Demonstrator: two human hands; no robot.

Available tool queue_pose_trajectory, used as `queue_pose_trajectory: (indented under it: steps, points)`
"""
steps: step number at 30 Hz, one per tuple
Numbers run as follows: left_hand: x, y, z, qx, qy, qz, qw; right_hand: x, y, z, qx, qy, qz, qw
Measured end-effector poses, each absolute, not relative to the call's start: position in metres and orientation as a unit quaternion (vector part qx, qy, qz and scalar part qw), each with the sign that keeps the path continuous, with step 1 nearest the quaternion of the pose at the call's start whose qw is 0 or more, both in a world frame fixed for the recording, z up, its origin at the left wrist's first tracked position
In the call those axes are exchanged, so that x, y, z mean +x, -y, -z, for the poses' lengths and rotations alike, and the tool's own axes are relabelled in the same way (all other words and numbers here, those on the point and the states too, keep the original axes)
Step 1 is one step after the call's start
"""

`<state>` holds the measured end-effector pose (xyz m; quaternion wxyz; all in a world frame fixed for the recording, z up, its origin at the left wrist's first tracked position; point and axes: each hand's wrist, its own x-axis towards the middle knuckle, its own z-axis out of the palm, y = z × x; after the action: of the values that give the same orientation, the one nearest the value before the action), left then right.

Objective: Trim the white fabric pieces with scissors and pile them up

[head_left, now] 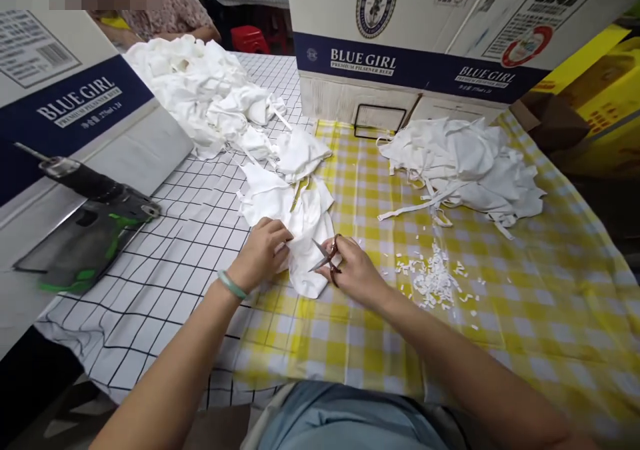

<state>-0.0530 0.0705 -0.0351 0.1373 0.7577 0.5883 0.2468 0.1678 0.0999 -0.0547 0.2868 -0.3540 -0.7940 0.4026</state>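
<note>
My left hand (261, 251), a green bangle (231, 285) on its wrist, is closed with its fingers pinching the white strappy garment (306, 227) in front of me. My right hand (356, 270) grips a small pair of scissors (327, 257) by dark handles. The scissor blades are parted and point left, over the cloth near my left fingers. Part of the garment hangs together with more white cloth behind it. Small white offcuts (434, 280) lie scattered to the right of my right hand.
White garments are heaped at the back left (200, 97) and in a smaller pile (465, 163) at the right. Blue Girl cartons stand at left (90, 113) and back (425, 30). A cordless drill (95, 190) is by the left carton. A person (173, 3) is across the table.
</note>
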Motion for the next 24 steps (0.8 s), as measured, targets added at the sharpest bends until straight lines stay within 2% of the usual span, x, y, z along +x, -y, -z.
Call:
queue_pose_trajectory:
  steps: [3, 6, 10, 15, 19, 22, 24]
  points:
    - [-0.033, -0.031, 0.01, 0.753, -0.549, -0.329, 0.155, 0.16, -0.08, 0.049, -0.354, 0.739, -0.464, 0.336]
    - [-0.015, 0.001, -0.01, 0.683, -0.551, -0.398, 0.267, 0.16, -0.07, 0.042, -0.341, 0.68, -0.549, 0.347]
    - [-0.008, 0.019, -0.024, 0.552, -0.61, -0.366, 0.434, 0.177, -0.079, 0.023, -0.355, 0.559, -0.663, 0.35]
    - [-0.013, 0.018, -0.041, 0.562, -0.527, -0.3, 0.562, 0.199, -0.098, 0.003, -0.35, 0.424, -0.782, 0.294]
    - [-0.012, 0.018, -0.052, 0.622, -0.465, -0.309, 0.549, 0.196, -0.104, 0.006, -0.354, 0.394, -0.8, 0.283]
    - [0.0, 0.016, -0.053, 0.655, -0.466, -0.406, 0.435, 0.181, -0.094, 0.016, -0.353, 0.411, -0.804, 0.246]
    - [0.012, 0.013, -0.049, 0.63, -0.453, -0.474, 0.415, 0.171, -0.08, 0.025, -0.331, 0.44, -0.809, 0.208]
